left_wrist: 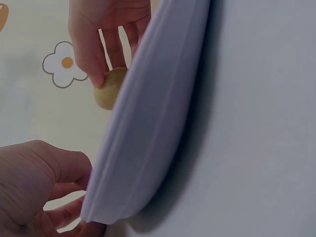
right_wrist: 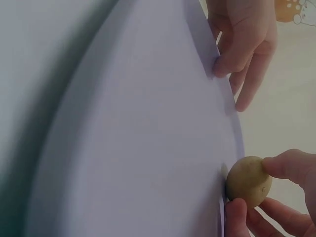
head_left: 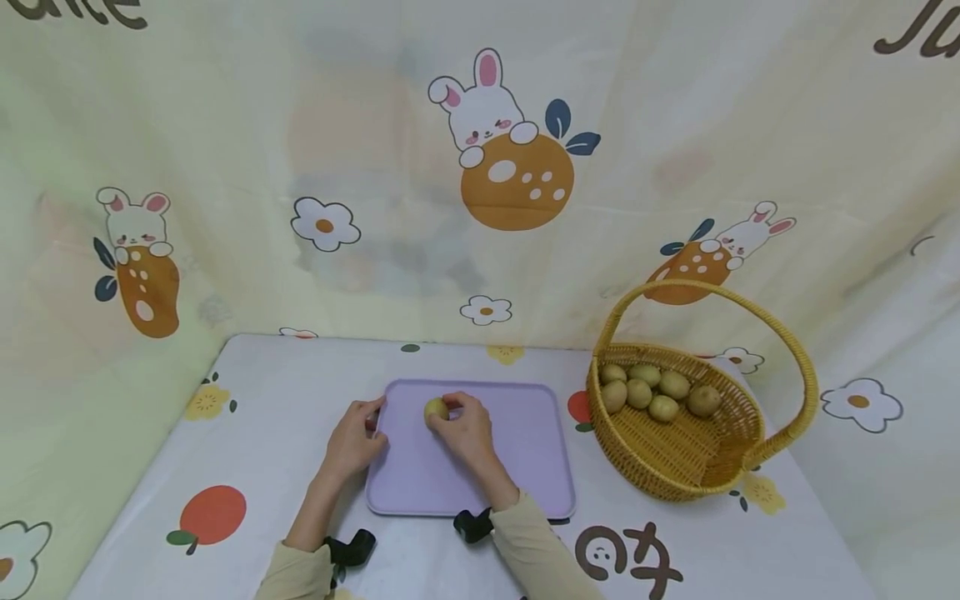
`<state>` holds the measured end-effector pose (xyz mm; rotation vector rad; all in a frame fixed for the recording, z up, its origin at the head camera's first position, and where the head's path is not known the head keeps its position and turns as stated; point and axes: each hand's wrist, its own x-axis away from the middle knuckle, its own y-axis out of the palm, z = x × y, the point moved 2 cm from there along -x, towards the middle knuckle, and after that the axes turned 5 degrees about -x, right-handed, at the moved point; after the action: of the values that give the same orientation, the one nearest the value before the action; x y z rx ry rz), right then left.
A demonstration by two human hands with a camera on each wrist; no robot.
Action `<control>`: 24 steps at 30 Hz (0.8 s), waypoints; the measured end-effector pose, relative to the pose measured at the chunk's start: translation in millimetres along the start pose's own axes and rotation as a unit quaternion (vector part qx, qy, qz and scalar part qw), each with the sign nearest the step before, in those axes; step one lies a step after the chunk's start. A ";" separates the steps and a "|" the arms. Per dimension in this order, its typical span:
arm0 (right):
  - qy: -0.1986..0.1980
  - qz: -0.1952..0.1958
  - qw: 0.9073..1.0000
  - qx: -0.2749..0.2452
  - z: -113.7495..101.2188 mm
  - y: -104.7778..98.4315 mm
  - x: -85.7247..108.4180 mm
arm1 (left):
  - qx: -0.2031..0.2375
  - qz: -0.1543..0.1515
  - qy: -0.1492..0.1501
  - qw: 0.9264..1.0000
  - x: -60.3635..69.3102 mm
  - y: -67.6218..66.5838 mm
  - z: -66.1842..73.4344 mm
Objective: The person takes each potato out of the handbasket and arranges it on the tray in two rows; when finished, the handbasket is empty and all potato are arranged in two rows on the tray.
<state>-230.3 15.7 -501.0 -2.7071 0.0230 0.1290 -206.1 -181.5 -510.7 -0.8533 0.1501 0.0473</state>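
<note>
A small round potato (head_left: 435, 410), yellow-brown and smooth, is in my right hand (head_left: 469, 433), pinched between thumb and fingertips over the upper left part of a lilac tray (head_left: 521, 454). In the right wrist view the potato (right_wrist: 248, 180) shows a small dark spot and sits close to the tray surface; whether it touches cannot be told. My left hand (head_left: 352, 440) grips the tray's left edge, thumb at the rim and fingers on the outer side. The left wrist view shows that hand (left_wrist: 37, 185) at the tray's rim, some fingers partly hidden.
Right of the tray stands a yellow wicker basket (head_left: 637, 471) with a tall arched handle (head_left: 806, 375). Several potatoes (head_left: 663, 408) lie at its far side. The white tablecloth (head_left: 285, 400) has printed fruit and flowers, and a rabbit-print curtain (head_left: 390, 275) hangs behind.
</note>
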 end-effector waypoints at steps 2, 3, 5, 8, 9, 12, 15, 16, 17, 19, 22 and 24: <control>0.000 0.002 1.000 -0.003 1.3 2.0 -1.2 | 0.002 0.002 0.000 1.000 0.4 0.0 -0.1; -0.001 0.002 1.000 -0.005 1.8 2.8 -1.9 | 0.000 0.003 0.000 1.000 0.4 0.2 -0.3; -0.002 0.000 1.000 -0.008 2.6 3.7 -3.1 | -0.001 0.003 -0.001 1.000 0.4 0.2 -0.4; -0.005 -0.008 1.000 -0.011 2.4 3.0 -4.0 | -0.005 0.003 -0.003 1.000 -0.3 0.5 -0.3; -0.008 -0.010 1.000 -0.012 2.0 2.3 -4.3 | -0.005 0.002 -0.003 1.000 -1.0 0.7 -0.1; -0.010 -0.018 1.000 -0.015 0.4 0.4 -4.0 | -0.002 0.003 -0.002 1.000 -1.9 1.3 0.4; -0.008 -0.022 1.000 -0.014 -0.6 -0.6 -4.1 | 0.002 0.001 -0.001 1.000 -2.7 1.7 0.9; -0.005 -0.024 1.000 -0.014 -0.7 -0.5 -4.2 | 0.001 0.000 -0.001 1.000 -2.6 1.9 0.7; -0.003 -0.026 1.000 -0.014 -0.9 -0.4 -4.1 | 0.001 0.000 -0.001 1.000 -2.4 1.9 0.8; -0.001 -0.028 0.999 -0.016 -0.5 0.2 -4.2 | 0.002 -0.002 -0.003 1.000 -1.9 2.0 0.2; 0.003 -0.028 0.999 -0.022 -0.7 0.4 -4.2 | 0.002 -0.002 -0.003 1.000 -1.1 1.5 -0.7; 0.006 -0.027 0.999 -0.024 -1.2 0.4 -4.1 | 0.003 -0.001 -0.004 1.000 -0.5 0.8 -1.4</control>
<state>-234.3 14.8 -499.7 -2.7544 -0.0512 0.0993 -206.9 -182.0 -512.2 -0.8478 0.1413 0.0497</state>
